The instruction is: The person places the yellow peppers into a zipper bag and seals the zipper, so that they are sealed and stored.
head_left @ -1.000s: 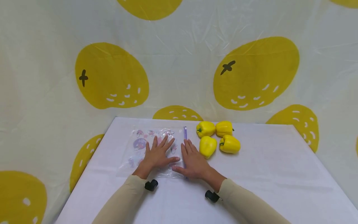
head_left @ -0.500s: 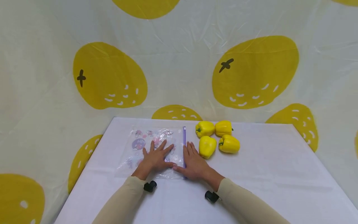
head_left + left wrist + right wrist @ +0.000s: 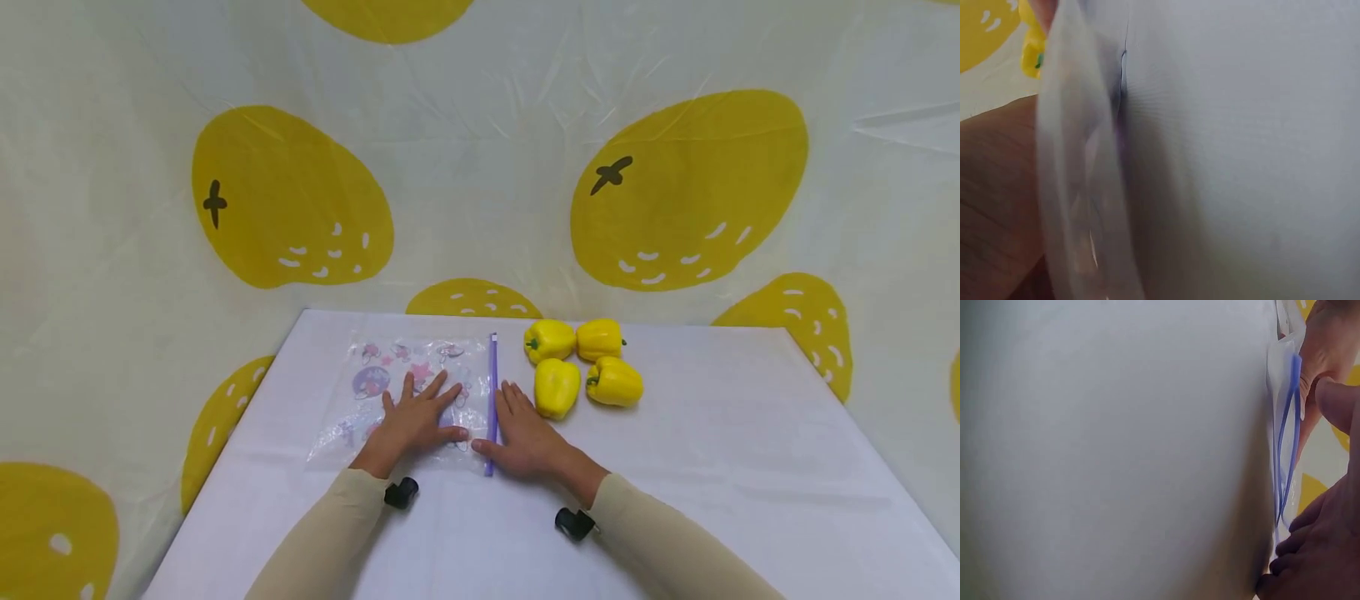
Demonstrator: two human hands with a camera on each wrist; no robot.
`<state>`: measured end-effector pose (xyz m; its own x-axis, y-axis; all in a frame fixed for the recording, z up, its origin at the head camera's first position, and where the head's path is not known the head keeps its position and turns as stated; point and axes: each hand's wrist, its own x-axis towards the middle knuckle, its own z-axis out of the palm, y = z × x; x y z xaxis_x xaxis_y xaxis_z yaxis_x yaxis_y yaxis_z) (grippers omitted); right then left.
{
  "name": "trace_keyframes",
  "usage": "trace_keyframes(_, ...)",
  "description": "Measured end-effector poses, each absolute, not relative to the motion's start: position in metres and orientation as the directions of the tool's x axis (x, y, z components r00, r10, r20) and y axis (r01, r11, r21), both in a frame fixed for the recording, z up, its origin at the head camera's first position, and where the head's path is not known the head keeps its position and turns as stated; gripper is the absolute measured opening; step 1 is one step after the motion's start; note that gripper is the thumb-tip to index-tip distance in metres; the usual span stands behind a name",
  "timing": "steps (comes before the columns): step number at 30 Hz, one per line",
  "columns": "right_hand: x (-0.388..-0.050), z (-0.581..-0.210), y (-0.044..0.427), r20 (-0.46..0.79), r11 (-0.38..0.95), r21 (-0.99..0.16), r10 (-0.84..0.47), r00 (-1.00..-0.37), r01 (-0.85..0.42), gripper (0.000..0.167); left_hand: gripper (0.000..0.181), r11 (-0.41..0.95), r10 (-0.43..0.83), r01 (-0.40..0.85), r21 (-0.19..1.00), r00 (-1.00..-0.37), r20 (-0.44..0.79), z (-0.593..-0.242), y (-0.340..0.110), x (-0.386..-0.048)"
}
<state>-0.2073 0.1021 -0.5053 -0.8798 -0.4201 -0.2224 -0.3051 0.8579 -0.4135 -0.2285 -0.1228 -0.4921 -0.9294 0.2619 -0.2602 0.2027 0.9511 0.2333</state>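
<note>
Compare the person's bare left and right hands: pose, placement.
Spread: the bare left hand has its fingers fanned apart; the bare right hand has four fingers close together, thumb out.
Placement: the left hand lies on the clear printed plastic bag; the right hand lies along its purple zip strip, thumb reaching across.
Shared: both backs face up, fingers extended.

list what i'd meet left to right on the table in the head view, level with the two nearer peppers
Purple circle, left hand, purple strip, right hand, left nearer pepper, right nearer pepper.
</note>
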Motion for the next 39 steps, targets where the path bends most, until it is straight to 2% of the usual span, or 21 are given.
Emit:
trace_keyframes(13, -0.207, -0.499, 0.112, -0.211, 0.793, -0.508, -0.493, -0.844, -0.337, 0.077, 0.075, 0.942, 0.279, 0.215, 0.256, -0.928, -0.248, -0.494, -0.128, -0.228)
trace_keyframes(21, -0.209, -0.499, 0.112, -0.190, 0.816, -0.448, -0.485, -0.854, -0.364, 0.078, 0.061, 0.936, 0.289, 0.213, 0.280, -0.920, -0.264, -0.494, -0.126, -0.230)
trace_keyframes(29, -0.213, -0.500, 0.109, -0.171, 0.816, -0.470, -0.459, -0.872, -0.337, 0.073, 0.069, 0.943, 0.246, 0.177, 0.282, -0.941, -0.233, -0.495, -0.116, -0.233)
trace_keyframes(36, -0.211, -0.498, 0.105, -0.151, 0.816, -0.471, -0.449, -0.881, -0.335, 0.069, 0.096, 0.908, 0.213, 0.106, 0.406, -0.950, -0.227, -0.488, -0.094, -0.233)
trace_keyframes(39, -0.210, -0.498, 0.102, -0.169, 0.839, -0.413, -0.452, -0.876, -0.354, 0.073, 0.083, 0.901, 0.212, 0.112, 0.418, -0.956, -0.201, -0.488, -0.090, -0.231)
